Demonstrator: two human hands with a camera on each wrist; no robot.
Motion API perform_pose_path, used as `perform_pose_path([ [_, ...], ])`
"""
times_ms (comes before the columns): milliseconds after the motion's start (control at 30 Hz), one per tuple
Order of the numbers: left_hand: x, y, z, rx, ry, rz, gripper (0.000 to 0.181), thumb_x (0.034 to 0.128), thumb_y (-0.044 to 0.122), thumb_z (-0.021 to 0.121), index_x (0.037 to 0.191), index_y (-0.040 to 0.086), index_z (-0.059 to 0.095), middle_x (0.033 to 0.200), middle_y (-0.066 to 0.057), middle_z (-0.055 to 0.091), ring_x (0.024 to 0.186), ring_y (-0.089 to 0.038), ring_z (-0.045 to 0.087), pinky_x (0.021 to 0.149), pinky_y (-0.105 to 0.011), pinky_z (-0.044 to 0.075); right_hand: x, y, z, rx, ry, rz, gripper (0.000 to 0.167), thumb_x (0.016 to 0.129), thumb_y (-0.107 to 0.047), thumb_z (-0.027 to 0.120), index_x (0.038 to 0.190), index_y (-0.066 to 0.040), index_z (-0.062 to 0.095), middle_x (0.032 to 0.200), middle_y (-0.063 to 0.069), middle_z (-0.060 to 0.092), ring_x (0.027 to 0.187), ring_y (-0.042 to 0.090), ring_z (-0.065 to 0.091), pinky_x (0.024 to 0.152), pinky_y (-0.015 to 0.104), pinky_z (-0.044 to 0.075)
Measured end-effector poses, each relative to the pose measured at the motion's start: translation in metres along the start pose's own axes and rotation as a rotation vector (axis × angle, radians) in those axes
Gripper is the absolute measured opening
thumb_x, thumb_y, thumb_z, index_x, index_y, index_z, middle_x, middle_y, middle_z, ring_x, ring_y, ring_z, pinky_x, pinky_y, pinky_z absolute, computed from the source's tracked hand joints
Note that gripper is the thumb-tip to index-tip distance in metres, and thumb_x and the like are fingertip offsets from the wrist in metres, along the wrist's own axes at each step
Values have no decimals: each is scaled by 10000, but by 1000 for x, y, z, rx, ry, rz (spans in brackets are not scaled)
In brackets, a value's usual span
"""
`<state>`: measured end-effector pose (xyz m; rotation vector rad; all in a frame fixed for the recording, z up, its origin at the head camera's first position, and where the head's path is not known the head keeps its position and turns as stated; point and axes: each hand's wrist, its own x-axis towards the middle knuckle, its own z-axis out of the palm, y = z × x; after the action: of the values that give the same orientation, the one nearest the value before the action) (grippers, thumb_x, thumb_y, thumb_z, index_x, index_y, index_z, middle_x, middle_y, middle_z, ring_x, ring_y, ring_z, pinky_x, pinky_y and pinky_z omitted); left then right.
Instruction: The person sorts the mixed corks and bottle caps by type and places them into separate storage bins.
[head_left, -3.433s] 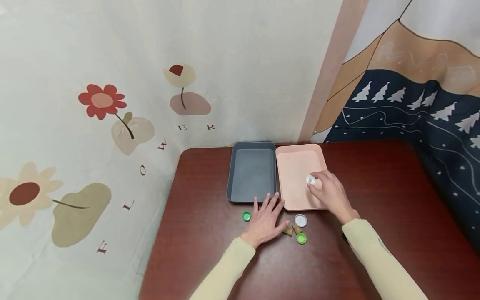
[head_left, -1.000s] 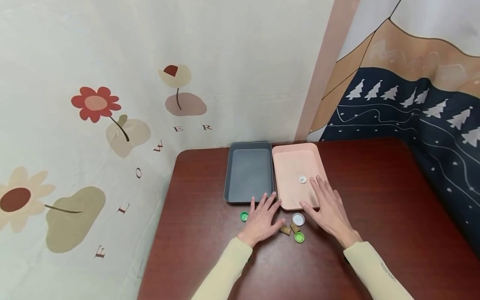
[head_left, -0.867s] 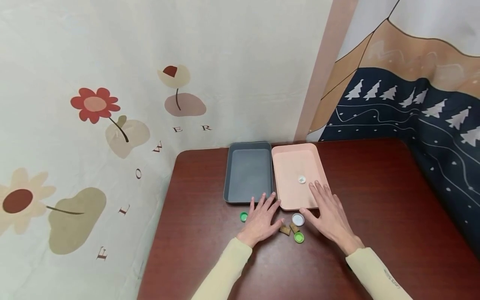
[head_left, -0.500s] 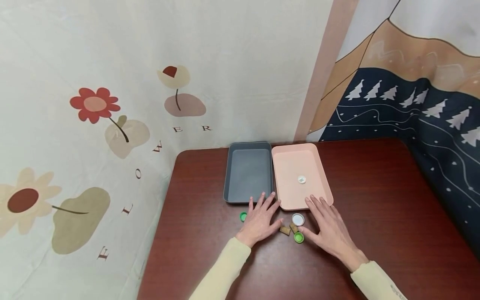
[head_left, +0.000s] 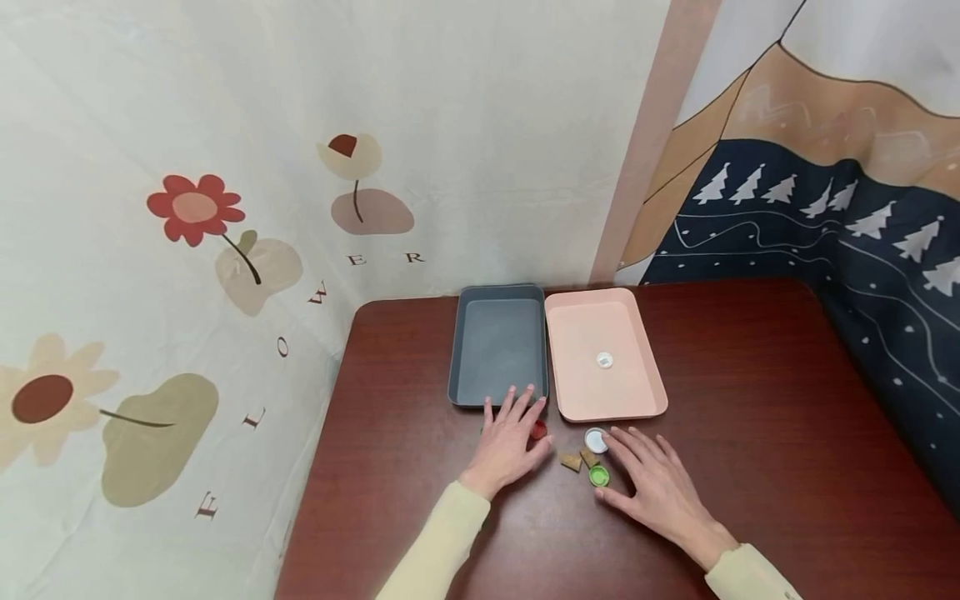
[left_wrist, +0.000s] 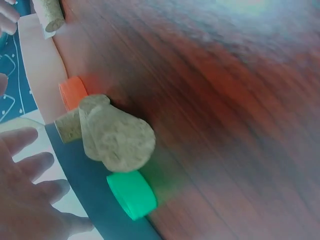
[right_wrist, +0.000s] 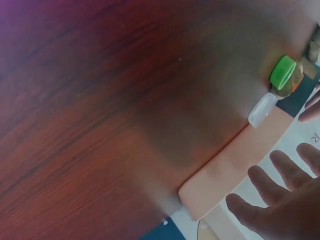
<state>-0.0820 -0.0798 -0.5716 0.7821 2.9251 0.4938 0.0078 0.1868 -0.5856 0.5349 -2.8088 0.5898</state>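
In my head view, the right hand, fingers loosely spread and empty, is the nearer one to the white cap. The cap lies on the counter, just left of the index fingertip; touching or not, I can't tell. The left hand lies spread, gripping nothing.

Left wrist: corks stand beside a teal cap.

Right wrist: white cap beside lime cap.

Caps and possibly corks lie before the left tray and right tray, a disc in the latter.
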Motion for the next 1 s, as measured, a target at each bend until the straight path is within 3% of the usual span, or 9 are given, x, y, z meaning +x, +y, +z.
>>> perform_pose_path([
  [200,-9,-8,-3,-30,9,-38,652,1015,529,514,1565,179,483,1684,-48,312,1567,-335,207,1182,-712,124,-5,-3,7,-37,35,-35,765,734,-547,872,1320,-89,692,1288,135,674,1215,405,615,1013,693,403],
  [533,-17,-21,-7,-44,46,-81,670,1008,534,538,1564,165,484,1676,-63,328,1558,-355,231,1182,-712,126,-7,-8,16,-95,60,5,571,705,-527,894,1097,-140,746,1027,64,716,1032,321,662,976,647,448],
  [800,-20,-24,-6,-47,53,-83,666,1011,532,527,1564,164,483,1671,-68,339,1555,-360,239,1195,-690,121,-4,-11,22,-150,58,7,511,695,-515,912,999,-134,758,947,59,697,958,342,650,913,604,476],
  [1000,-21,-25,-6,-62,59,-85,663,1009,516,535,1561,153,485,1669,-76,342,1554,-369,239,1201,-681,107,-2,-14,24,-160,45,-1,429,706,-401,931,962,-111,745,921,57,678,962,336,654,901,597,484],
])
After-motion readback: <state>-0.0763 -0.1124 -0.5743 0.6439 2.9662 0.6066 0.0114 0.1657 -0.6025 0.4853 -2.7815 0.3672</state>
